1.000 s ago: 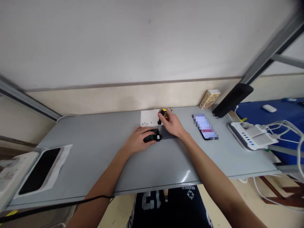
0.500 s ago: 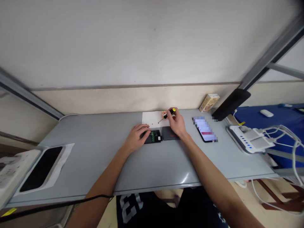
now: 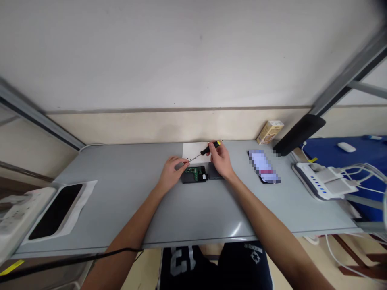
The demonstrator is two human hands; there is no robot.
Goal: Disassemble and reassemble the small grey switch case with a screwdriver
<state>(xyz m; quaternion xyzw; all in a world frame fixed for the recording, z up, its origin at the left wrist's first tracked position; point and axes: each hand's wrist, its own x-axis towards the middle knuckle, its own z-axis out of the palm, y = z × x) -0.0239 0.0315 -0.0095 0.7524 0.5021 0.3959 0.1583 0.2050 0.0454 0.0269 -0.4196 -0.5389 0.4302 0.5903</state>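
Note:
In my right hand (image 3: pixel 221 161) is a screwdriver (image 3: pixel 206 150) with a black and yellow handle, its thin shaft slanting down to the left. The screwdriver's tip meets the fingertips of my left hand (image 3: pixel 173 172), which are pinched together; whatever they hold is too small to make out. Just below lies an open black case (image 3: pixel 188 178) with a green circuit board (image 3: pixel 196 172) inside, its left end partly behind my left hand. A dark cover (image 3: pixel 214 172) sits beside the case, partly under my right hand. Behind them is white paper (image 3: pixel 190 148) dotted with several tiny dark screws.
A lit phone (image 3: pixel 263 166) lies to the right, with a small carton (image 3: pixel 270 132) and a black padded post (image 3: pixel 299 135) behind it. Further right stands a charging strip (image 3: pixel 314 181) with white cables. At left are a dark phone-like slab (image 3: pixel 56 211) and a white power strip (image 3: pixel 18 213).
My right hand has brought the screwdriver's tip left from over the paper to my left fingertips. My left hand has shifted slightly, uncovering more of the circuit board.

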